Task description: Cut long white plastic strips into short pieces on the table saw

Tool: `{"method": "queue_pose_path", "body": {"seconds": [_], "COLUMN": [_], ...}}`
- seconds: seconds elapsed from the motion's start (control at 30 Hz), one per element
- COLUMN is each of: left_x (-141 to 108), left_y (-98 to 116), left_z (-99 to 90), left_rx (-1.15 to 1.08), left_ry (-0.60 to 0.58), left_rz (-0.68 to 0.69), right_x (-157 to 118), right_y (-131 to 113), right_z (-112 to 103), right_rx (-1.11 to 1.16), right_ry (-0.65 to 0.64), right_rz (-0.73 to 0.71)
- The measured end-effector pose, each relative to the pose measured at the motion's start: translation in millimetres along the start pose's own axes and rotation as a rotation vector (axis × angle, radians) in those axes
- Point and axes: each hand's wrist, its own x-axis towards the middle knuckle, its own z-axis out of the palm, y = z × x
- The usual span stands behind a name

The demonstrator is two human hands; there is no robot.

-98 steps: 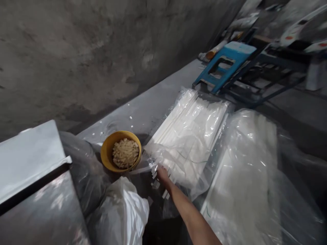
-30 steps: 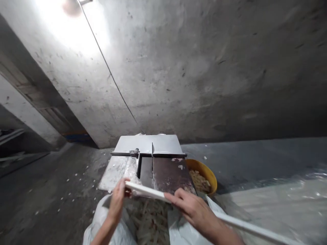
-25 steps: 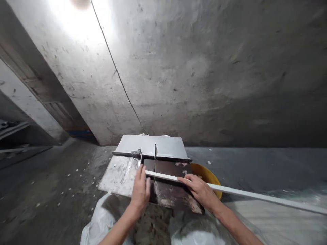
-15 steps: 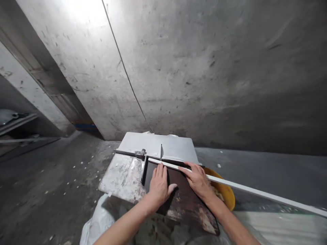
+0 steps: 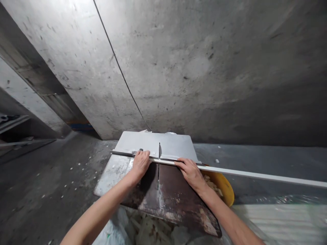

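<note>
White strip [image 5: 255,174], slim, straight, in pinching right hand [image 5: 191,173]; curled left hand [image 5: 141,164] at end, hold unclear

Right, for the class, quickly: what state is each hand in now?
Left hand: at the end of the white strip; grip unclear.
Right hand: holding the white strip.

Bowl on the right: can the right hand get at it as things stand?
Probably yes: the bowl sits close to the right hand, just past the table, though that hand is on the strip.
</note>
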Motion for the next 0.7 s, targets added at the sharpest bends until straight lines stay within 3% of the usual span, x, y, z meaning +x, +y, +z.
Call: {"method": "queue_pose_path", "body": {"seconds": [0.27,0.37,0.57,0.7], "left_x": [35.1,37.7,3.8,-28.4], "left_y": [-7.9,-7.4,-1.7,4.9], "left_z": [11.5,10.8,8.4,1.6], "left_rx": [0.030,0.033,0.018,-0.013], "left_ry": [0.001,0.012,0.019,0.026], "left_rz": [0.014,0.027,0.069,0.143], "right_x": [23.9,30.2,3.2,-15.1], "right_y": [23.0,21.3,3.7,2.5], "right_z": [9.1,8.1,-1.6,-9.3], "right_rx": [0.009,0.001,0.031,-0.024], "right_ry": [-0.001,0.001,0.006,0.085], "right_rz": [0.010,0.013,-0.006,-0.009]}}
